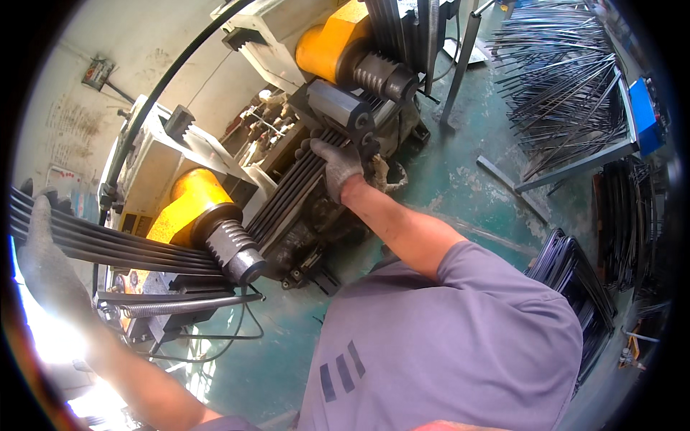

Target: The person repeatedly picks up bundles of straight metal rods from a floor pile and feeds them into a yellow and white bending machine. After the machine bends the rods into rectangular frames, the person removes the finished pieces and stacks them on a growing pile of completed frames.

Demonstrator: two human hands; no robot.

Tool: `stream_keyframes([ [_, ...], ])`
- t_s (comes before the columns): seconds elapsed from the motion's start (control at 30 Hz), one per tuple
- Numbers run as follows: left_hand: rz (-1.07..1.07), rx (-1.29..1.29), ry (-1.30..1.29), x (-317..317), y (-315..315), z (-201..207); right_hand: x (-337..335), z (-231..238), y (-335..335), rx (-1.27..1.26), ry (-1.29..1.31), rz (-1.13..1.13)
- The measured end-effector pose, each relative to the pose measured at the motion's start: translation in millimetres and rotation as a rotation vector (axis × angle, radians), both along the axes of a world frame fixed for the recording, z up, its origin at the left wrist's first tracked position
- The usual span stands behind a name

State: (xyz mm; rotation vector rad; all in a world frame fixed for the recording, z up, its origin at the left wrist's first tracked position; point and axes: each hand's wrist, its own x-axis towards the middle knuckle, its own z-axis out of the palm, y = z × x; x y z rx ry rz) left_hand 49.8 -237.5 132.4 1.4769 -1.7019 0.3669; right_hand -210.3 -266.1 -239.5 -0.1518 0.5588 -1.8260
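Observation:
My left hand (44, 241), in a grey work glove, is closed round a bundle of dark metal rods (136, 248) at the far left. The rods run side by side to a ribbed dark roller (233, 251) on the front of a yellow machine head (190, 205). My right hand (338, 165), also gloved, is wrapped over several dark rods (291, 190) that slope up from beyond that roller toward a grey clamp block (341, 108). The roller hides whether both stretches belong to the same rods.
A second yellow machine head (323, 50) with a ribbed roller stands farther back. Beneath the near rods lies a spring (180, 307). Many loose rods (560, 79) fill a metal-framed rack at the far right. A metal bar (512, 188) lies on the green floor.

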Motion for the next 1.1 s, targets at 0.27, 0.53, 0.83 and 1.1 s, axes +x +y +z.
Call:
stream_keyframes([
  [0.27,-0.018,-0.036,0.001,9.0,-4.1,-6.1,0.2,-12.9,-7.7,0.027,0.065,-0.040],
  [0.53,-0.187,0.008,0.380,69.2,-27.4,0.4,4.5,0.6,0.2,0.015,0.027,0.011],
  [0.83,0.080,0.210,0.174,48.9,8.5,-6.0,-0.6,-25.6,-7.3,0.111,0.095,0.011],
  [1.1,-0.093,0.433,0.247,33.7,38.4,-23.6,-7.3,-28.6,4.6,0.141,0.235,0.007],
])
